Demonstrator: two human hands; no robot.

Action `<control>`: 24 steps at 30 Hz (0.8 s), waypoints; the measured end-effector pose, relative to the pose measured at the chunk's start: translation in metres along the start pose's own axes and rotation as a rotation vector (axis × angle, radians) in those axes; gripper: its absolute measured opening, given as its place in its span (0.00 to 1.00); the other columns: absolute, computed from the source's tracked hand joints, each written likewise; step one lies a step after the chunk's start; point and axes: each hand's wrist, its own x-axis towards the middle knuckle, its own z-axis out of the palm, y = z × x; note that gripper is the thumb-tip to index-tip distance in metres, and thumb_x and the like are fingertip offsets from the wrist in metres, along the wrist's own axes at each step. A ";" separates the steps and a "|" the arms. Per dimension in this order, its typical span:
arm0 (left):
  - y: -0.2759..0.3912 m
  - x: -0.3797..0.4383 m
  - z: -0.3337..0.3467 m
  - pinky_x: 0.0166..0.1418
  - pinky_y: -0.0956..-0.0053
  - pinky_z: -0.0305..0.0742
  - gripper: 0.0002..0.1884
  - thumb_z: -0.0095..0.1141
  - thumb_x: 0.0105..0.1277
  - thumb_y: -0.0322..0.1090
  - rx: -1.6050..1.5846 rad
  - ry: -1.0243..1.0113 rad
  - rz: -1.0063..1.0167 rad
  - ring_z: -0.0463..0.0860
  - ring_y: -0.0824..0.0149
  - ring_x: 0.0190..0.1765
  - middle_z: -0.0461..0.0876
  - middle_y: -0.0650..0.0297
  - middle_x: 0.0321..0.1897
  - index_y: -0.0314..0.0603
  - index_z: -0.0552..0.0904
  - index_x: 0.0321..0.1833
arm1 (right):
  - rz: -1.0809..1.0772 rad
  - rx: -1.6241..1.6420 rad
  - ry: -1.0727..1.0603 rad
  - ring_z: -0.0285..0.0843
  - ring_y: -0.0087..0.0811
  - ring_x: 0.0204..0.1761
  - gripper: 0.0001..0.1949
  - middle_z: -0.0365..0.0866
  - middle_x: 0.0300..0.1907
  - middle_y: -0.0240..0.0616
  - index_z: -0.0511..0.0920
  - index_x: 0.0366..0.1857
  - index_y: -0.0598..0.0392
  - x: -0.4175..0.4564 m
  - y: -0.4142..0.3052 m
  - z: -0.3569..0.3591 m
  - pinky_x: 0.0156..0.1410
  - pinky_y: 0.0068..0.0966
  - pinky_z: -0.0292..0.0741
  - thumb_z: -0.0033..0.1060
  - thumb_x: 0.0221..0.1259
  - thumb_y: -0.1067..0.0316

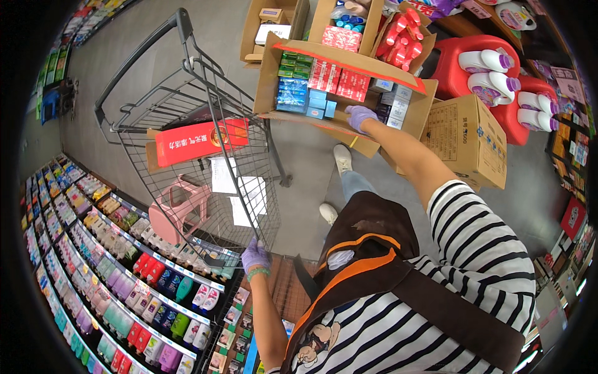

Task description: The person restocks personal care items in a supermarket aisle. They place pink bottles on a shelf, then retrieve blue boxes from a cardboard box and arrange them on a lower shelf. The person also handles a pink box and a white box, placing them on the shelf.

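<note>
My left hand, in a purple glove, is on the near end of the wire shopping cart. In a like glove, my right hand reaches into an open cardboard box, its fingers over a gap beside small white cartons. Green cartons, blue cartons and red cartons fill other parts of that box. Inside the cart are a red box with writing, a pink plastic stool and printed papers. Whether my right fingertips touch anything is unclear.
Shelves of bottles curve along the lower left. More open cartons stand behind the box, one holding red bottles. To the right are a closed cardboard box and red stools bearing white jugs.
</note>
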 end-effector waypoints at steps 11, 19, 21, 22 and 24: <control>0.003 0.002 0.019 0.42 0.70 0.75 0.16 0.51 0.68 0.35 -0.138 -0.005 -0.104 0.83 0.64 0.35 0.84 0.48 0.36 0.37 0.79 0.54 | 0.317 0.168 -0.023 0.65 0.48 0.65 0.28 0.61 0.65 0.50 0.64 0.63 0.49 0.082 -0.061 0.024 0.64 0.39 0.69 0.55 0.55 0.60; 0.017 0.005 0.013 0.47 0.60 0.75 0.15 0.51 0.66 0.40 0.105 -0.025 -0.199 0.80 0.45 0.45 0.82 0.45 0.39 0.47 0.81 0.53 | 0.283 0.240 -0.154 0.67 0.47 0.64 0.27 0.66 0.62 0.55 0.69 0.58 0.54 0.122 -0.037 0.054 0.63 0.34 0.69 0.56 0.53 0.55; 0.018 0.000 0.013 0.47 0.60 0.75 0.15 0.51 0.66 0.40 0.155 0.010 -0.122 0.80 0.45 0.44 0.82 0.45 0.39 0.48 0.81 0.52 | 0.116 0.073 -0.252 0.67 0.46 0.64 0.25 0.66 0.64 0.50 0.71 0.58 0.53 0.120 -0.035 0.045 0.63 0.32 0.70 0.57 0.53 0.59; 0.008 0.003 0.019 0.46 0.59 0.75 0.14 0.51 0.66 0.40 0.109 0.021 -0.106 0.80 0.45 0.44 0.82 0.45 0.38 0.48 0.81 0.51 | 0.088 0.045 -0.251 0.67 0.44 0.64 0.25 0.66 0.64 0.46 0.72 0.58 0.51 0.118 -0.036 0.042 0.63 0.30 0.70 0.57 0.53 0.61; 0.014 0.002 0.015 0.46 0.59 0.75 0.14 0.50 0.66 0.40 0.073 0.004 -0.134 0.80 0.45 0.43 0.82 0.45 0.38 0.47 0.81 0.51 | 0.193 0.214 -0.171 0.68 0.42 0.63 0.26 0.66 0.66 0.41 0.71 0.60 0.49 0.123 -0.019 0.047 0.63 0.29 0.71 0.58 0.52 0.65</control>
